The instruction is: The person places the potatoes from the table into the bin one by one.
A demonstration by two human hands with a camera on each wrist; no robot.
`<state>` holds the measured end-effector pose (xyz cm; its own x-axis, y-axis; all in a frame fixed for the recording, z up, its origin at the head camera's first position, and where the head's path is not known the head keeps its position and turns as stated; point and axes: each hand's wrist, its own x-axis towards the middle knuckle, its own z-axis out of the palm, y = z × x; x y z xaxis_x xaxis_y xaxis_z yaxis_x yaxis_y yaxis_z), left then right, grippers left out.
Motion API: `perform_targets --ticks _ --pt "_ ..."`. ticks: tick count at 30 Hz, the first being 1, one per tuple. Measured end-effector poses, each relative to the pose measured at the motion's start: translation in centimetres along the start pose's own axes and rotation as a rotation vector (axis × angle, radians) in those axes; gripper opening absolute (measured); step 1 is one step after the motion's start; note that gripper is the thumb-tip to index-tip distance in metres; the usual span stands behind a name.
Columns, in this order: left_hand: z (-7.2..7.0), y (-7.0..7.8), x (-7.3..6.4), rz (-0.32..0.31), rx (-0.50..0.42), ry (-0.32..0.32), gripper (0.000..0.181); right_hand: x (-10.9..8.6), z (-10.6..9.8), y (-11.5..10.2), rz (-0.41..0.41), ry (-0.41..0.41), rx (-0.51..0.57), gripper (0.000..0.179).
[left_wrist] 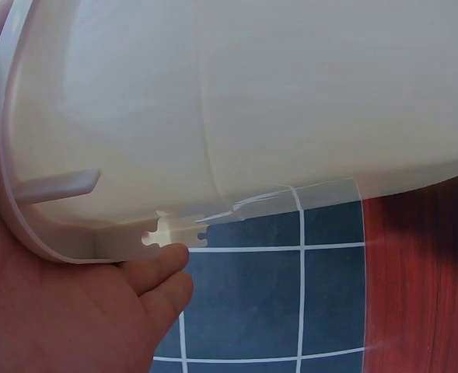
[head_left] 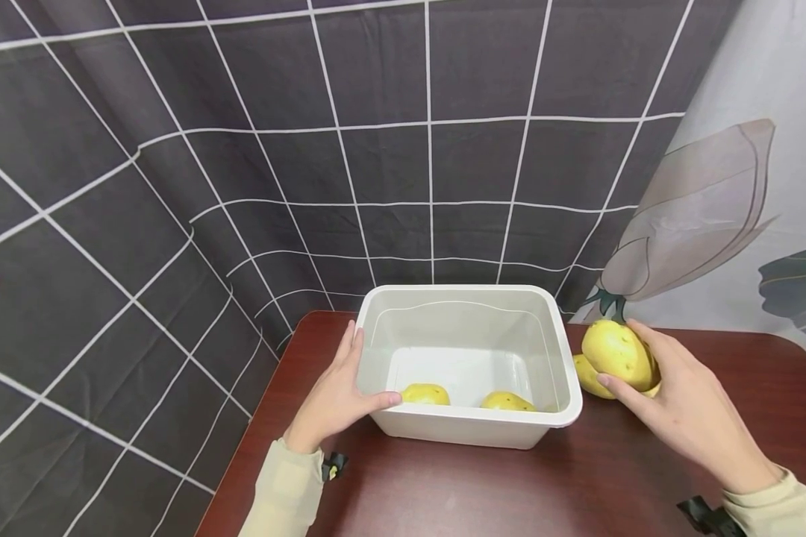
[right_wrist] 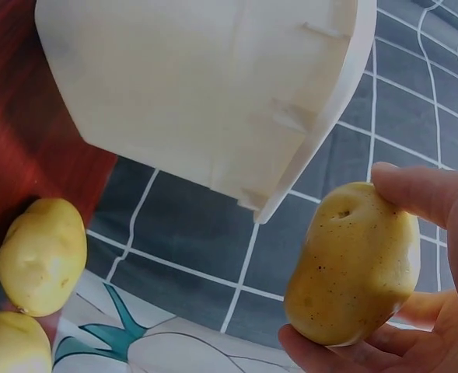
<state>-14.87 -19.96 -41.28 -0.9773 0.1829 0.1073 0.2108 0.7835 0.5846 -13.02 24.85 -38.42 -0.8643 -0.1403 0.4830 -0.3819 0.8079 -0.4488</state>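
Note:
A white plastic basin [head_left: 457,431] stands on the table, with two yellow potatoes, one on the left [head_left: 426,394] and one on the right [head_left: 507,402], showing over its near rim. My left hand [head_left: 332,399] holds the basin's near left corner, thumb on the rim and fingers along the outer side. To the right of the basin, my right hand [head_left: 695,406] grips a potato [right_wrist: 353,264] between thumb and fingers, raised off the table. Behind and below it lie two more potatoes, an upper one [right_wrist: 42,256] and a lower one [right_wrist: 12,346], in the right wrist view.
The dark red wooden table [head_left: 470,492] reaches back to a dark cloth with white grid lines [head_left: 383,171]. At the right hangs a pale cloth with a printed flower [head_left: 698,216]. The basin's right rim stands between the held potato and the basin's inside.

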Motion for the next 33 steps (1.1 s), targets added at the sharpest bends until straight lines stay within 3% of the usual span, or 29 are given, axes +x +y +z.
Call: perform_targets --ticks 33 --pt "0.0 0.0 -0.1 0.015 -0.001 0.01 0.124 1.0 0.6 -2.1 -0.047 -0.034 0.019 0.085"
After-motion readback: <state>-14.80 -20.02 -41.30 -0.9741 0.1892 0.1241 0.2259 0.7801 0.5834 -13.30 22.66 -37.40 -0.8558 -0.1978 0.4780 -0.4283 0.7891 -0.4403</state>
